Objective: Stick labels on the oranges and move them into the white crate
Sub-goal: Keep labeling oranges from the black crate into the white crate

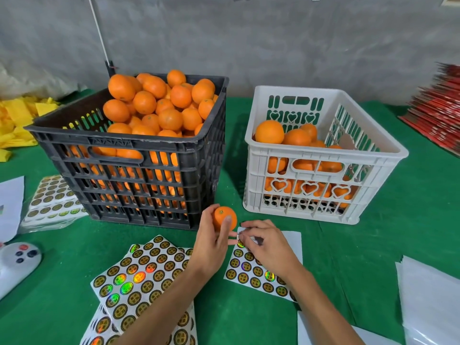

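Hands work apart: left hand [211, 241] cups the firm, smooth orange [224, 217] around its sides, right hand [263, 241] pinches a flimsy label [241, 244] by its edge.

White remote [15, 262] lies near yellow bags [17, 120].

Round gold labels [246, 266] on sheets carry dark characters — too small to read, no other text

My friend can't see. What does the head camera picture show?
The left hand holds a round orange while the right hand picks at a sheet of round gold stickers. Behind stand a full black plastic crate and a white plastic crate.
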